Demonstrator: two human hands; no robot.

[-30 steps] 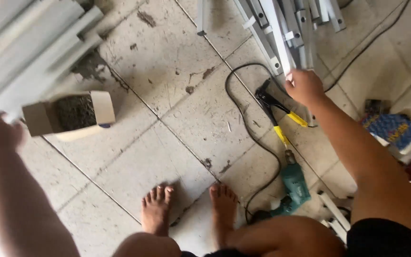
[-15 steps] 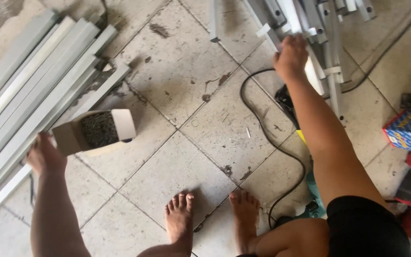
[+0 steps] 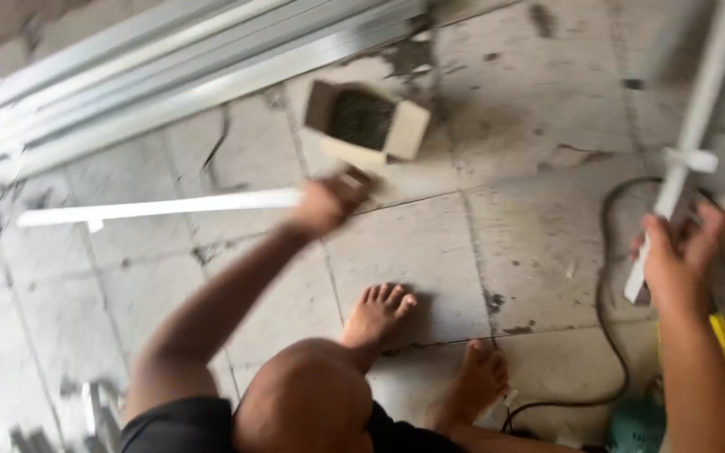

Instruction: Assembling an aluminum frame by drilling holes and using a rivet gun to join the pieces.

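Observation:
My left hand [image 3: 327,201] grips one end of a long white metal profile [image 3: 161,206] that stretches out to the left just above the tiled floor. My right hand [image 3: 675,256] is closed around the lower end of another white profile [image 3: 691,126], which runs up toward the top right and has a small white bracket on it. An open cardboard box of dark screws [image 3: 364,122] sits on the floor just beyond my left hand. My bare feet [image 3: 379,312] and bent knee are at the bottom centre. The picture is motion-blurred.
A stack of long grey-white metal profiles [image 3: 169,67] lies along the top left. A black power cable [image 3: 610,335] loops across the tiles on the right to a green drill [image 3: 638,424]. Something yellow [image 3: 723,335] shows beside my right forearm.
The view swung left. My left hand has taken hold of a white profile and lifted it beside the box. My right hand has come down while gripping its profile.

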